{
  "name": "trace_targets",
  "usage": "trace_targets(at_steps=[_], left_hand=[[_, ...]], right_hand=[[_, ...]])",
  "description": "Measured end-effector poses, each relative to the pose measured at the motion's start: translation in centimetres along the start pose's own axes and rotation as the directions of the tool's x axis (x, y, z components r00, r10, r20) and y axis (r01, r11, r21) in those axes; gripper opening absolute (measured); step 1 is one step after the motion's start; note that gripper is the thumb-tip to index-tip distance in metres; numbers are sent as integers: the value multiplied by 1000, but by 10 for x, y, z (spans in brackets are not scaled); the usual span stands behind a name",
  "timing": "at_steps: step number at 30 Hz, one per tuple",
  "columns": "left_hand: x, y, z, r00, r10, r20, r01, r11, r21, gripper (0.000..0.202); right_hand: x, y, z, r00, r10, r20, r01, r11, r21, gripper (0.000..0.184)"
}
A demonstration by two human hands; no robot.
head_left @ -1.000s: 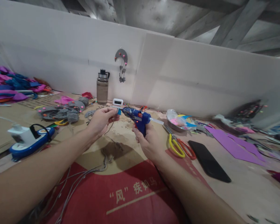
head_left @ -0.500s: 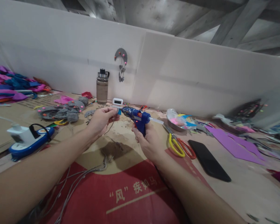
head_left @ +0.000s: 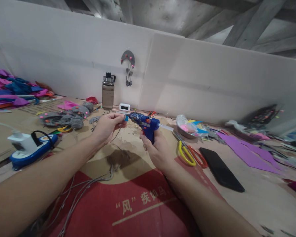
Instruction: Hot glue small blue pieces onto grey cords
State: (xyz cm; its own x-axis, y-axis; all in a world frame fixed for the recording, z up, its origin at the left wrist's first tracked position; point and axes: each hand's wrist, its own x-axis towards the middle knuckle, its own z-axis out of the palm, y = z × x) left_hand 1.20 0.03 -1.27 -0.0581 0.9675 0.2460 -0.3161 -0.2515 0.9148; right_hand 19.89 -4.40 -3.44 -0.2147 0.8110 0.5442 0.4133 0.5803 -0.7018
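Observation:
My right hand (head_left: 156,146) is wrapped round the grip of a blue hot glue gun (head_left: 145,125), with a clear glue stick (head_left: 165,127) poking out of its back end. The gun's nozzle points left, right by the fingertips of my left hand (head_left: 111,125). Those fingers pinch a small blue piece (head_left: 126,118), perhaps felt; whether the nozzle touches it I cannot tell. A thin grey cord (head_left: 115,135) hangs below my left hand, and more grey cords (head_left: 85,184) trail over the red and tan board (head_left: 98,210).
Scissors (head_left: 187,154) with yellow and red handles and a black phone (head_left: 220,169) lie at the right, near purple sheets (head_left: 246,153). A blue power strip (head_left: 32,154) sits left. Behind stand a water bottle (head_left: 108,93) and a small white digital clock (head_left: 124,107).

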Motion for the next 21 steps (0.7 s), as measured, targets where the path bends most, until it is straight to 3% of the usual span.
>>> trace_targets(at_steps=[16,21], left_hand=[[-2,4,1,999,-22,-25,21,1000,-22,18],[-1,5,0,999,-27,-42,25,999,-43,15]], right_hand=[[0,0,-1,1000,1,-10,0,1000,22,18],[2,5,0,999,48,-3,-47,994,103,22]])
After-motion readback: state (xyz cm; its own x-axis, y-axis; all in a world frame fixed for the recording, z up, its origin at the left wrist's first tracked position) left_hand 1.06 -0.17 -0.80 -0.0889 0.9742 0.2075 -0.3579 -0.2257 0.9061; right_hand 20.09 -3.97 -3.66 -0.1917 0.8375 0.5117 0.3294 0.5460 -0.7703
